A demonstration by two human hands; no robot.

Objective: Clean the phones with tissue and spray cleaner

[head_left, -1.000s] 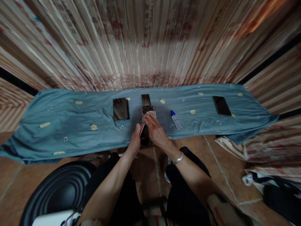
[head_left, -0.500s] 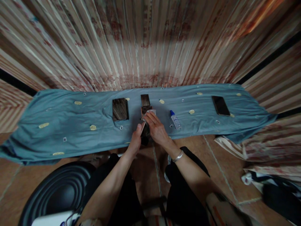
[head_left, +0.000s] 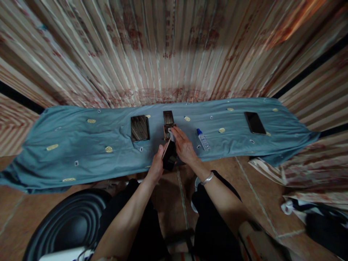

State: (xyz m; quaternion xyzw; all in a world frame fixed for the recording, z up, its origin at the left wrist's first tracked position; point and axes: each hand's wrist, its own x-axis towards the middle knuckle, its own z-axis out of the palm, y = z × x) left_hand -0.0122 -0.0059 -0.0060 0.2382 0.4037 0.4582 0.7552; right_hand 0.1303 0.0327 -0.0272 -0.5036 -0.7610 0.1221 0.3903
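Note:
A dark-screened smartphone (head_left: pixel 170 157) is tilted in my left hand (head_left: pixel 157 163), which grips it by its left edge. My right hand (head_left: pixel 184 146) is closed on a small white wipe (head_left: pixel 172 135) at the phone's upper end; part of the wipe is hidden by my fingers. Just beyond my hands lie two small dark rectangular objects, a far one (head_left: pixel 168 117) and a nearer one (head_left: pixel 166 132) with an orange edge. To the right of my right hand, a clear bottle (head_left: pixel 203 141) with a blue cap rests on its side.
A blue-green cloth (head_left: pixel 89 141) covers the long table. On it lie a wide black device (head_left: pixel 139 128) to the left and another dark phone (head_left: pixel 255 122) at the right. Striped curtains (head_left: pixel 163 54) hang behind. A ridged black round object (head_left: pixel 70 221) is at lower left.
My left hand has tilted the phone so more of its dark face shows. My right hand has shifted slightly right with the wipe, uncovering more of the nearer dark object.

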